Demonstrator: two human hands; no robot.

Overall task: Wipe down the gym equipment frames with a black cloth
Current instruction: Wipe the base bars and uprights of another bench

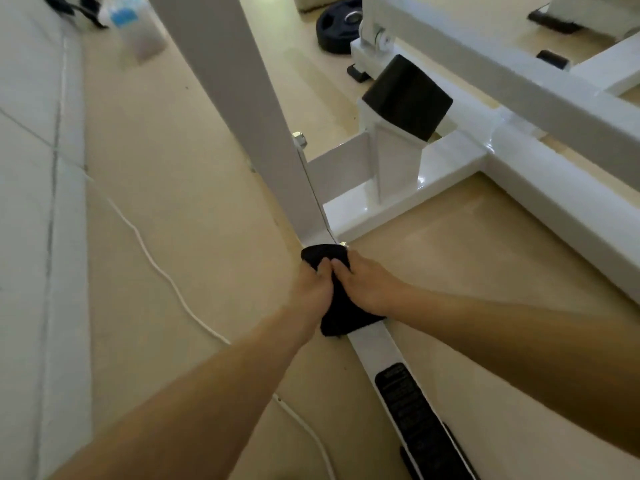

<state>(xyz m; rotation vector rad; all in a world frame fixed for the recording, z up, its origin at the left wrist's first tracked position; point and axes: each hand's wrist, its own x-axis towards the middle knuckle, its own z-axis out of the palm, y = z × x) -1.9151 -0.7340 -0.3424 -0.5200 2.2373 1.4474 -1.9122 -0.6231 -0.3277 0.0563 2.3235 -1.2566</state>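
At nine o'clock from the hands, a white cable (156, 268) loose on the floor. At eleven o'clock, the frame's slanted upright post (225, 81), down to a joint just above the hands.

Left hand (311, 289) — fingers curled onto the black cloth (341, 322), gripping it. Black cloth draped over the white floor rail (375, 346), bunched right at the foot of the post, held between both hands. Right hand (367, 289) touching the left, fingers likewise clenched into the cloth from the three o'clock side.

At five o'clock, bare rail with a black label (403, 389). At one o'clock, a glossy cross beam (450, 161) with a bracket topped by a black pad (408, 95). More white frame members at two o'clock.

Judged mid-task — wiping in hand at the post-to-rail joint. Already-wiped members not distinguishable by sheen alone. Probably left to do: the rail toward five o'clock, the post above, the beams to the right.
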